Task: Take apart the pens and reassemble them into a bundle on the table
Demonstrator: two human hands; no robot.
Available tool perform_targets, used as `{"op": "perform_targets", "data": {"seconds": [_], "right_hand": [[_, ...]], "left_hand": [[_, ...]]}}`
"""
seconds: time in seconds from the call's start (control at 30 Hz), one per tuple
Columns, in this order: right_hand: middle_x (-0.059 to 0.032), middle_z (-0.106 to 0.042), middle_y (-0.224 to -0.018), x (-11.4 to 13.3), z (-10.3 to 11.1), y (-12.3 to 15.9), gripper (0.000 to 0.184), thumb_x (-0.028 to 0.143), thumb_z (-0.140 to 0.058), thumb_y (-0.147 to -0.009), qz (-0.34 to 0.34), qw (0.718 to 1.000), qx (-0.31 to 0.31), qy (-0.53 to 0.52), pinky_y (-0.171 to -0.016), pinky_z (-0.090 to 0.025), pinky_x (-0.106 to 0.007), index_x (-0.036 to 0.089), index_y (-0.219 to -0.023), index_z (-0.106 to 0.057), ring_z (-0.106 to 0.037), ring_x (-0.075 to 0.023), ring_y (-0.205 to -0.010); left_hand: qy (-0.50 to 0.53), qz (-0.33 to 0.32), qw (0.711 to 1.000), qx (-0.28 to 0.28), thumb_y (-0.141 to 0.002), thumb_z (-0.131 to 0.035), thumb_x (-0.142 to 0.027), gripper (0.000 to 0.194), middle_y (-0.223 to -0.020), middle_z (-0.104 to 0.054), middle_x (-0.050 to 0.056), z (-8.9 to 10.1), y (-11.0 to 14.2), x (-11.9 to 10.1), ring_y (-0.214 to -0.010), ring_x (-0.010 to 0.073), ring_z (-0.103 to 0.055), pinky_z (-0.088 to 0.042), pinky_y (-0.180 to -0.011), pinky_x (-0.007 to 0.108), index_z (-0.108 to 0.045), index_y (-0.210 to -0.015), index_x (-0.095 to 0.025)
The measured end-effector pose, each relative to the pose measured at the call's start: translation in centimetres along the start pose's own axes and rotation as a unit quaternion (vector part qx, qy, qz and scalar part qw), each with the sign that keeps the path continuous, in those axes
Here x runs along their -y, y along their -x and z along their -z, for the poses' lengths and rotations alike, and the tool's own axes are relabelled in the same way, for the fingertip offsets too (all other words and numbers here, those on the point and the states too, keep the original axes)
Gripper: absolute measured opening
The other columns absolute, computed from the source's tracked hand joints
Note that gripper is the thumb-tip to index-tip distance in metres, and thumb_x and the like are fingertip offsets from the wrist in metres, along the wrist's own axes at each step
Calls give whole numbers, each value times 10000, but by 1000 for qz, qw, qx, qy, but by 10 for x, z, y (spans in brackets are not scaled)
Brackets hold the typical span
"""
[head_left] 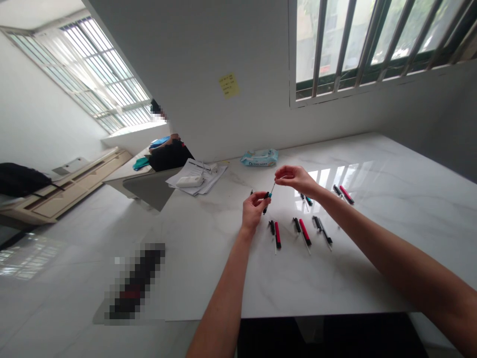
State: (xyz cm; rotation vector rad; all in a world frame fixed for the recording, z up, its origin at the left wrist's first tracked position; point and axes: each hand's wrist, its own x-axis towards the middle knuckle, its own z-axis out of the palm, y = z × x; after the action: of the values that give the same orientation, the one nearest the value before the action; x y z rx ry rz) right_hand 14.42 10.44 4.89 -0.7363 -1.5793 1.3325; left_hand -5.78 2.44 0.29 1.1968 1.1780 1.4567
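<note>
My left hand (253, 213) is closed around a black and teal pen barrel (266, 203), held tilted above the table. A thin pale pen refill (273, 187) sticks up from the barrel's top end, and the fingertips of my right hand (297, 180) pinch its upper part. Taken-apart pens lie in small groups near my hands: a red barrel (278, 234) beside a black cap (272, 228), another red barrel (304, 231), a dark barrel (325, 232), and a pink one (346, 195). Teal parts (309, 201) lie partly hidden behind my right forearm.
A white marbled table (208, 278) carries everything. Toward the wall lie a wet wipes pack (260, 157) and papers (208, 185) with a white box (189, 181) on them. A yellow note (228, 85) sticks to the wall. Someone else is partly visible behind the wall's edge.
</note>
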Motion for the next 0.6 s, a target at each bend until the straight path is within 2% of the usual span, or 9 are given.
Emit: {"op": "perform_targets", "data": {"seconds": [0.1,0.17,0.27,0.43,0.5,0.6], "right_hand": [[-64,-771,-957,-4,-4,2,376,392,-873,-721,4,998,44,38,-876,-573,-378,198,-1007,-725,-726,-214,-910],[-82,-769,-1039,-7,-8,4,404,380,-872,-722,8,994,83,75,-879,-566,-375,199,-1055,-734,-708,-227,-971],[-82,-755,-1117,-10,-16,7,367,366,-866,-713,11,986,107,131,-873,-547,-364,208,-1025,-756,-664,-253,-1075],[-74,-752,-1093,-6,-27,10,228,366,-820,-737,22,988,64,141,-870,-522,-364,209,-896,-777,-650,-256,-1082],[-85,-752,-1139,-3,-26,9,254,393,-833,-737,20,995,42,89,-899,-525,-368,207,-898,-771,-659,-259,-1104],[-85,-742,-1244,2,-15,6,304,428,-848,-751,5,999,-4,-42,-976,-528,-375,223,-950,-745,-675,-238,-1139]], "left_hand": [[7,0,1000,5,-683,-912,-351,367,-950,-773,64,0,0,-1,-783,164,-721,-546,-753,289,-765,-963,-165],[10,-2,1000,13,-684,-916,-360,382,-947,-774,65,0,0,-1,-784,168,-725,-551,-758,294,-767,-976,-163],[16,0,1000,26,-677,-926,-383,409,-924,-776,66,-1,0,-2,-782,177,-732,-564,-774,310,-763,-980,-161],[26,0,999,29,-670,-931,-382,440,-838,-766,51,-1,1,-1,-789,187,-739,-580,-791,324,-744,-1006,-166],[19,-4,1000,19,-675,-921,-356,444,-882,-775,59,0,0,-1,-807,183,-739,-579,-793,314,-742,-1036,-169],[-27,-25,999,-29,-718,-874,-330,384,-955,-780,74,3,-1,0,-825,177,-733,-575,-783,297,-752,-1046,-171]]}}
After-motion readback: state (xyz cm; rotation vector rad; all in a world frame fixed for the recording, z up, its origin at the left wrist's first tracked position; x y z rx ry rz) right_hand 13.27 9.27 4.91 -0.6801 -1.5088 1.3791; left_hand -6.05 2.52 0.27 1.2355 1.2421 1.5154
